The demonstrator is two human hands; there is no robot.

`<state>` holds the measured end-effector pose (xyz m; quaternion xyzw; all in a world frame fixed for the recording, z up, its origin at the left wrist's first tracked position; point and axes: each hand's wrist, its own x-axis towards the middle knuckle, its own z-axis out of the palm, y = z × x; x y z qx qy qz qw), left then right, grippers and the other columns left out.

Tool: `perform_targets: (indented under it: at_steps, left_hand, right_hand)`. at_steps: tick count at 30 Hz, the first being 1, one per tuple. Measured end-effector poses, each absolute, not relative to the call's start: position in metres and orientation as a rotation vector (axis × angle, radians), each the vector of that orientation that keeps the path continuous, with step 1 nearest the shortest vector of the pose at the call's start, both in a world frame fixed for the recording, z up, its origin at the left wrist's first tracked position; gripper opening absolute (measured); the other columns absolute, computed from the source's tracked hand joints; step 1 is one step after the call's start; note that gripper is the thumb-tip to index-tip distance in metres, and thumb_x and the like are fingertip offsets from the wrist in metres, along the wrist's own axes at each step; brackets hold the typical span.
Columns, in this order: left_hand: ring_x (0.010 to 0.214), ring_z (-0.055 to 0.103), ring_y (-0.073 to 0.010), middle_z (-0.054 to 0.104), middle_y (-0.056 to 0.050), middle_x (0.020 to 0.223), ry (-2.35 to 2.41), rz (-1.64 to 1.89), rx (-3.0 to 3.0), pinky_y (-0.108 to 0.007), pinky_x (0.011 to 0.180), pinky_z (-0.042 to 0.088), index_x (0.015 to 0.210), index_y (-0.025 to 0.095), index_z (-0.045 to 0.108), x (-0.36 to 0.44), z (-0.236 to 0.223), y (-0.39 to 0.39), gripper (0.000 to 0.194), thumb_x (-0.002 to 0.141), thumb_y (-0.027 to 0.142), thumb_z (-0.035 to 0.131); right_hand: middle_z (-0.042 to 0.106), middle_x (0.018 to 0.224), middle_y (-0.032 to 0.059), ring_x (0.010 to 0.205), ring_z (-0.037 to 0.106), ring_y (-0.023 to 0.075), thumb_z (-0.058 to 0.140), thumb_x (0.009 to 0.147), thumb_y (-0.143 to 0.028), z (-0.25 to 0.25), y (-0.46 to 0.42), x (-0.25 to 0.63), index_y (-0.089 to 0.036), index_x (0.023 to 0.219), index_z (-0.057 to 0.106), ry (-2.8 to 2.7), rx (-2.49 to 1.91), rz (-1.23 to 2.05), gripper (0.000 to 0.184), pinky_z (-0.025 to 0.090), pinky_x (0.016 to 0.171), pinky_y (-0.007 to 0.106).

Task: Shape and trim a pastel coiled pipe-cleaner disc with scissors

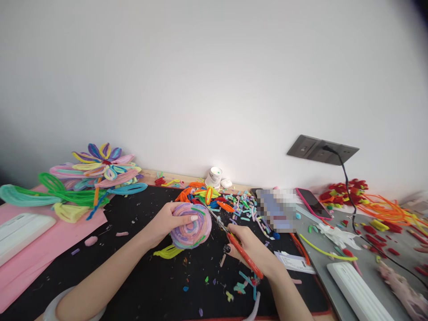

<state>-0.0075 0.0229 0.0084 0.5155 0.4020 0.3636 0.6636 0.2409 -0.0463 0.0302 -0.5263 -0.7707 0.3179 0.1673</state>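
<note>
My left hand (166, 226) grips a flat round spiral (195, 219) of coiled pastel pipe cleaners, thumb across its front and fingers behind. In my right hand (247, 247) is a pair of pliers (238, 246) with red-orange handles, their metal jaws beside the spiral's right edge; whether they touch it I cannot tell. The fingertips under the handle are partly hidden. A yellow pipe-cleaner leaf shape (168, 252) shows below the spiral. Just behind it lies a pile of orange, yellow and blue pipe-cleaner loops (197, 192), next to many short cut pieces (245, 203).
Scraps litter the black mat (133, 267). A pipe-cleaner flower (107, 162) and green loops (63, 194) lie left on pink paper (23, 276). A paper cup (214, 177) stands at the back. Rightward are a pink-edged phone (313, 203), a black cable (349, 196) and a white case (361, 292).
</note>
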Motion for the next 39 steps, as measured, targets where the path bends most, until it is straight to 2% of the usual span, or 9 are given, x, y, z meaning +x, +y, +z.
perform_targets:
  at_steps: [12, 21, 32, 39]
  left_hand:
    - [0.076, 0.066, -0.0189, 0.074, -0.004, 0.085, 0.912, 0.917, 1.104, -0.029, 0.074, 0.053, 0.091, 0.015, 0.071, -0.005, -0.001, 0.023, 0.034, 0.064, 0.033, 0.081]
    - [0.077, 0.065, -0.0195, 0.073, -0.005, 0.084, 0.895, 0.873, 1.156, -0.030, 0.074, 0.052, 0.088, 0.014, 0.070, -0.002, -0.002, 0.021, 0.031, 0.066, 0.035, 0.079]
    - [0.074, 0.065, -0.0185, 0.072, -0.001, 0.078, 0.886, 0.841, 1.162, -0.030, 0.073, 0.052, 0.084, 0.016, 0.069, -0.002, 0.001, 0.019, 0.028, 0.066, 0.035, 0.079]
    - [0.086, 0.067, -0.0228, 0.074, -0.005, 0.090, 0.921, 0.872, 1.157, -0.031, 0.079, 0.052, 0.093, 0.016, 0.069, -0.002, 0.001, 0.021, 0.035, 0.067, 0.037, 0.079]
  right_hand:
    - [0.032, 0.068, -0.0060, 0.064, 0.024, 0.0106, 0.051, 0.086, -0.040, 0.025, -0.046, 0.243, -0.020, 0.071, 0.031, -2.185, -1.460, 0.897, 0.031, 0.024, 0.056, 0.024]
    - [0.029, 0.067, -0.0062, 0.063, 0.022, 0.0105, 0.048, 0.088, -0.040, 0.024, -0.044, 0.242, -0.021, 0.069, 0.028, -2.176, -1.487, 0.922, 0.033, 0.023, 0.055, 0.024]
    - [0.025, 0.061, -0.0070, 0.059, 0.019, 0.0091, 0.049, 0.086, -0.039, 0.018, -0.041, 0.241, -0.020, 0.063, 0.027, -2.171, -1.512, 0.897, 0.037, 0.019, 0.051, 0.024]
    - [0.030, 0.062, -0.0062, 0.059, 0.023, 0.0097, 0.051, 0.084, -0.044, 0.022, -0.040, 0.245, -0.021, 0.065, 0.030, -2.084, -1.479, 0.812, 0.038, 0.021, 0.051, 0.024]
